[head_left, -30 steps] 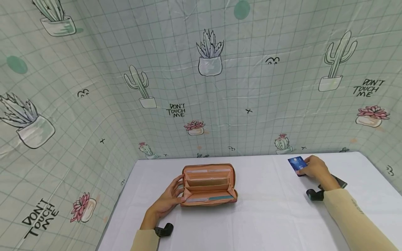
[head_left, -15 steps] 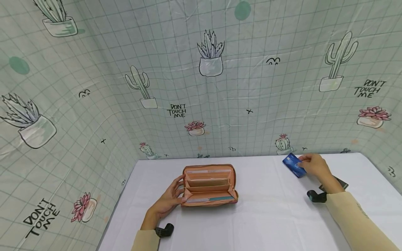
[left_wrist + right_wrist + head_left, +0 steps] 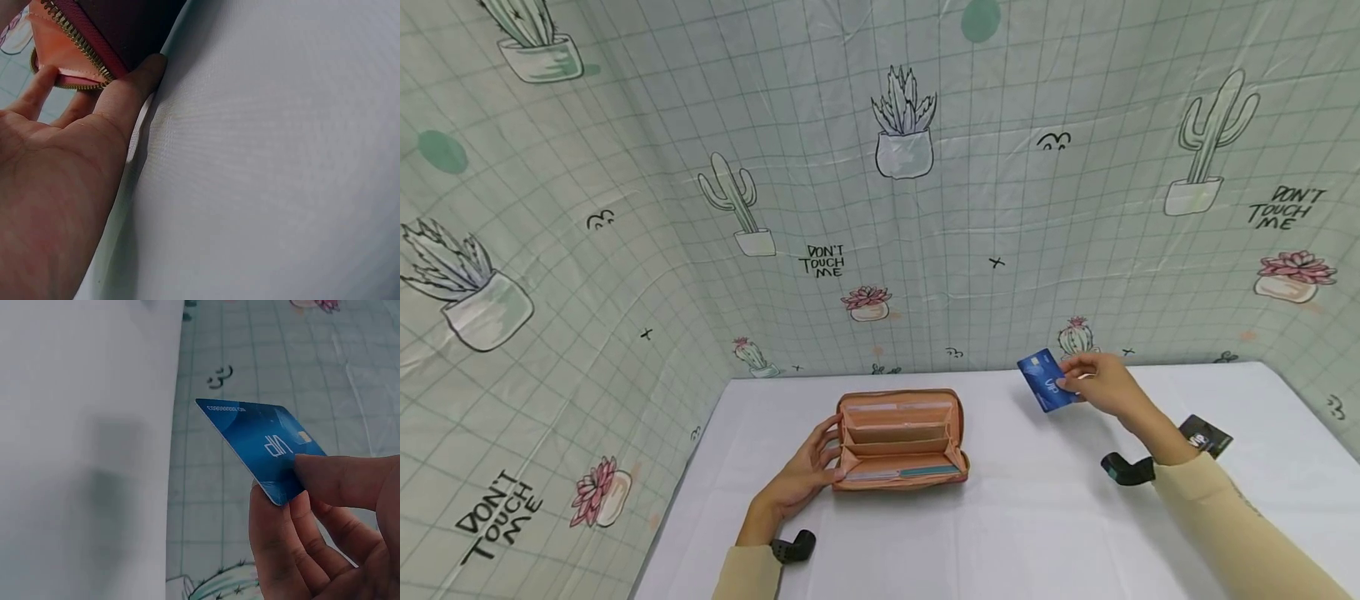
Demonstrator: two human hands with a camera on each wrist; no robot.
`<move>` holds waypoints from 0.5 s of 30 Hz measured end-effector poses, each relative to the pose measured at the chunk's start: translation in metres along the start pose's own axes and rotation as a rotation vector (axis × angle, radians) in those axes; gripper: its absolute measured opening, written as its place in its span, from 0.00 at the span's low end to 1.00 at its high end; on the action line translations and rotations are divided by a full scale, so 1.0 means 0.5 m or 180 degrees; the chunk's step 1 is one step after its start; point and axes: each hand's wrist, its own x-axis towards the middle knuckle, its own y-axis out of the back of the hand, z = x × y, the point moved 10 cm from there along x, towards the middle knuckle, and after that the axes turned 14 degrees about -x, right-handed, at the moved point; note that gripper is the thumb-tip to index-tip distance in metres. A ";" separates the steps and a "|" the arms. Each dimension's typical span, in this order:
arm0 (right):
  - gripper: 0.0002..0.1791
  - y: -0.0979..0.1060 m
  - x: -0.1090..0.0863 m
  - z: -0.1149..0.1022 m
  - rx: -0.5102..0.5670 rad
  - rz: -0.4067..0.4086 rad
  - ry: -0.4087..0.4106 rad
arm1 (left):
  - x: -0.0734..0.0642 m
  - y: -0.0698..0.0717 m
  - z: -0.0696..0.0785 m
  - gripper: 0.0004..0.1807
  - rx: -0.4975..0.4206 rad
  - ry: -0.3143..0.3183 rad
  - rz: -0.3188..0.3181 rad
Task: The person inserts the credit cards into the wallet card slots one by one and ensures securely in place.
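A peach-orange zip wallet (image 3: 891,451) stands spread open on the white table, its pleated compartments facing up. Paper-like slips and a teal strip (image 3: 928,472) show in its front pocket. At the wallet's left side, my left hand (image 3: 797,477) holds it between thumb and fingers; the left wrist view shows the thumb against the dark outer cover (image 3: 125,28) beside the brass zipper (image 3: 78,40). Off to the right, my right hand (image 3: 1108,385) pinches a blue VIP card (image 3: 1043,382) by one edge, raised over the table. Its chip and white lettering are visible in the right wrist view.
A black card (image 3: 1206,435) lies on the table at the right, partly behind the right forearm. Behind the white tabletop (image 3: 1000,533) hangs a grid-patterned cloth (image 3: 955,217) with cactus prints, which also covers the left and right sides.
My right hand has lifted the blue card and carried it leftward, so more of the black card shows. My left hand and the wallet have stayed in place.
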 end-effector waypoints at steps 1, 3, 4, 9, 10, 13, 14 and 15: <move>0.16 -0.006 0.000 -0.014 0.0044 -0.0011 0.0045 | 0.001 0.001 0.000 0.54 0.0022 0.0001 0.0018; 0.16 -0.017 0.002 -0.041 0.0128 -0.0035 0.0127 | 0.003 0.002 0.000 0.54 0.0043 0.0004 0.0051; 0.16 -0.023 0.003 -0.055 0.0160 -0.0043 0.0159 | 0.004 0.002 0.000 0.54 0.0069 0.0005 0.0064; 0.14 -0.044 0.011 -0.129 0.0225 -0.0011 0.0363 | 0.005 0.001 0.001 0.54 0.0133 0.0019 0.0107; 0.14 -0.049 0.013 -0.143 0.0238 -0.0009 0.0424 | 0.005 0.001 0.002 0.54 0.0139 0.0023 0.0112; 0.12 -0.066 0.019 -0.185 0.0284 -0.0019 0.0628 | 0.003 0.001 0.002 0.55 0.0103 0.0029 0.0126; 0.11 -0.072 0.021 -0.197 0.0292 -0.0029 0.0686 | 0.003 0.001 0.003 0.55 0.0094 0.0028 0.0128; 0.10 -0.079 0.023 -0.208 0.0289 -0.0040 0.0743 | 0.002 0.001 0.003 0.55 0.0098 0.0027 0.0128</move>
